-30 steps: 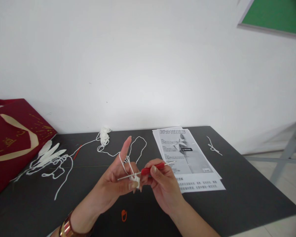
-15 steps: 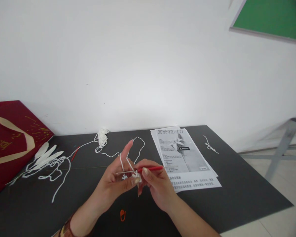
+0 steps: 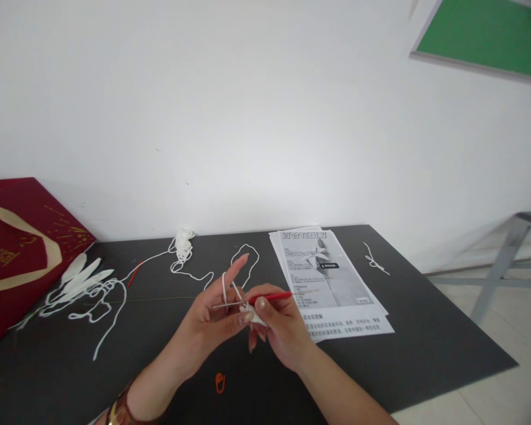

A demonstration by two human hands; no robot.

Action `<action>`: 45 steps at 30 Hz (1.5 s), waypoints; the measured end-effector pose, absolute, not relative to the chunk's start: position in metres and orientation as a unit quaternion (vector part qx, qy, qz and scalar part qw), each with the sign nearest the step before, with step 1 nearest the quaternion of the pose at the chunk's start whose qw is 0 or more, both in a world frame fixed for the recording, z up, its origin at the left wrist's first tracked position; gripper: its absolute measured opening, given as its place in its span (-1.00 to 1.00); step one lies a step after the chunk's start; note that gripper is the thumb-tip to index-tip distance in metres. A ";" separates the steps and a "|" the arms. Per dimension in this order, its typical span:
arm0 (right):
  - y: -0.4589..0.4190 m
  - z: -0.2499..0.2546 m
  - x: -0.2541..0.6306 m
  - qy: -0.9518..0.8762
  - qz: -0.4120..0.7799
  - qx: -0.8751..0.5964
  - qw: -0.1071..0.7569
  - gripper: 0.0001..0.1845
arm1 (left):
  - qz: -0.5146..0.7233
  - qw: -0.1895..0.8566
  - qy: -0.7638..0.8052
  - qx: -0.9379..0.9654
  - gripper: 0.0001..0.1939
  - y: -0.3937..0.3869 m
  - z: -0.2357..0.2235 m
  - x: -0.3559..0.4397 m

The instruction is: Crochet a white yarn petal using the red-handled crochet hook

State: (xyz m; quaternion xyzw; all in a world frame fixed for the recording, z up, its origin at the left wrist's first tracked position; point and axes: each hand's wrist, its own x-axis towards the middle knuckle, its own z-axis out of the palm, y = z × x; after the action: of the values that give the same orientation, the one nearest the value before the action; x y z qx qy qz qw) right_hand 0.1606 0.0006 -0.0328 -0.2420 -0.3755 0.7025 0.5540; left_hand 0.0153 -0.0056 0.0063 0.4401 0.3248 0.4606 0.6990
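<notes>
Hook in right hand apparently meets white crochet in left hand.

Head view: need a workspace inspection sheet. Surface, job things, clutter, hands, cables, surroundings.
Surface: dark table, items spread over it.
Job things: red hook at a small white yarn piece.
Clutter: orange clip at front; yarn pile, white petal-shaped pieces, red stick at left; printed sheets, tied yarn at right.
Left hand: pinching the yarn piece, yarn looped over raised index finger.
Right hand: holding the hook.
Cables: nothing seen; a thin line on the table may be wire or a mark.
Surroundings: white wall, green board, red bag, grey metal frame.
</notes>
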 end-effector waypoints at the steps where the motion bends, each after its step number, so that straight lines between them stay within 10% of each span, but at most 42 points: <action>1: 0.001 -0.033 0.161 -0.371 0.710 -0.240 0.548 -0.77 | 0.460 0.700 0.324 0.440 -0.19 -0.005 0.006 0.015; 17: 0.001 -0.024 0.165 -0.354 0.723 -0.239 0.543 -0.76 | 0.469 0.702 0.292 0.450 -0.36 0.002 -0.008 0.008; 23: 0.002 -0.024 0.168 -0.355 0.723 -0.230 0.545 -0.82 | 0.385 0.706 0.246 0.542 -0.05 0.009 0.001 -0.006; 35: 0.005 -0.024 0.171 -0.344 0.767 -0.199 0.504 -0.75 | 0.411 0.720 0.350 0.436 -0.71 0.044 0.000 -0.054; 45: 0.006 -0.021 0.178 -0.349 0.800 -0.184 0.452 -0.74 | 0.423 0.696 0.409 0.411 -0.67 0.073 -0.005 -0.105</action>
State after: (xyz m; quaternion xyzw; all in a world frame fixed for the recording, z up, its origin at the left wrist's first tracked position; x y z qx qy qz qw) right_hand 0.1781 0.0060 -0.0205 -0.1844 -0.3488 0.8002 0.4517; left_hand -0.1052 0.0727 -0.0050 0.4105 0.4093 0.4233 0.6963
